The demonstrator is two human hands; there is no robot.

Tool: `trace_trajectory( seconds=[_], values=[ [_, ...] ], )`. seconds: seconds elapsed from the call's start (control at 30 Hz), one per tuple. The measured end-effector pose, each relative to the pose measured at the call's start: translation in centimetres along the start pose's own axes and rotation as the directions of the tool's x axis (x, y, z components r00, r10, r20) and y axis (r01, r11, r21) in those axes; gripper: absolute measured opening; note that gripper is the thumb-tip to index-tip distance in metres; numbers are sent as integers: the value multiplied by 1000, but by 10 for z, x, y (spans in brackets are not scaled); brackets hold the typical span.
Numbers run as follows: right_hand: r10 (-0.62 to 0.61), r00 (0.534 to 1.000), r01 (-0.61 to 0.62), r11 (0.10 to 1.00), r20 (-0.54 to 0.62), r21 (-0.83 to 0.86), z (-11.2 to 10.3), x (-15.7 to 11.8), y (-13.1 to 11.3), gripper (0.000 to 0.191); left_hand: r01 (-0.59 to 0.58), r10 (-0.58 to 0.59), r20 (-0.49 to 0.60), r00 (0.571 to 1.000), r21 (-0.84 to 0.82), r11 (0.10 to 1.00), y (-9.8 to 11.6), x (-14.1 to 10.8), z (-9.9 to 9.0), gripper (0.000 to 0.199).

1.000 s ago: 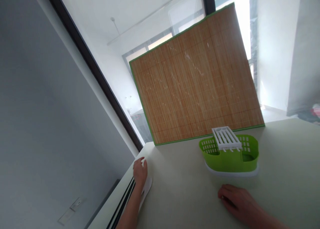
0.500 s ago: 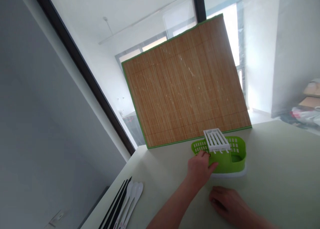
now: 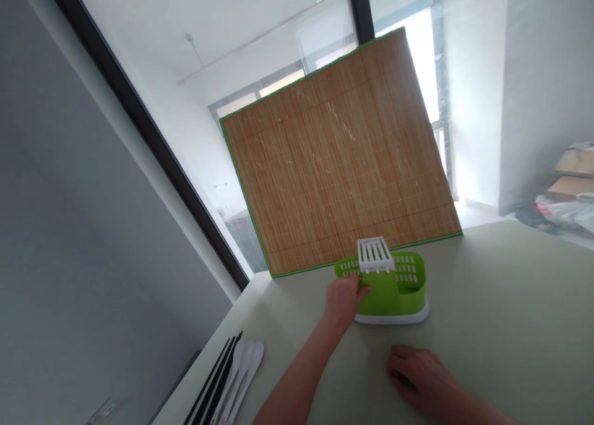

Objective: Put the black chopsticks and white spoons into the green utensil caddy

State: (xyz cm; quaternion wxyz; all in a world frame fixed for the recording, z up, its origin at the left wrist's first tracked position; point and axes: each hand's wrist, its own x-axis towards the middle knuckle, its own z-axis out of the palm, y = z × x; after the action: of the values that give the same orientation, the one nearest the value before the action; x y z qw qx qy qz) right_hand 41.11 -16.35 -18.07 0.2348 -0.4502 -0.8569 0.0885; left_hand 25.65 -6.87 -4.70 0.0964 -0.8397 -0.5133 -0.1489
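The left hand holds the basket, now slid left, nearer the spoons. I can't tell if the curled right hand holds anything.

Open counter lies right of the green basket; behind it, a standing bamboo mat bars passage, and the left hand blocks the basket's left end.
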Motion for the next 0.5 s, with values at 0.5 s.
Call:
trace_trajectory(
  seconds=[0.5],
  values=[
    [-18,1000,18,1000,6,-16,-2,0,-1,15,398,-411,71,909,149,905,-242,-27,-47,23]
  ],
)
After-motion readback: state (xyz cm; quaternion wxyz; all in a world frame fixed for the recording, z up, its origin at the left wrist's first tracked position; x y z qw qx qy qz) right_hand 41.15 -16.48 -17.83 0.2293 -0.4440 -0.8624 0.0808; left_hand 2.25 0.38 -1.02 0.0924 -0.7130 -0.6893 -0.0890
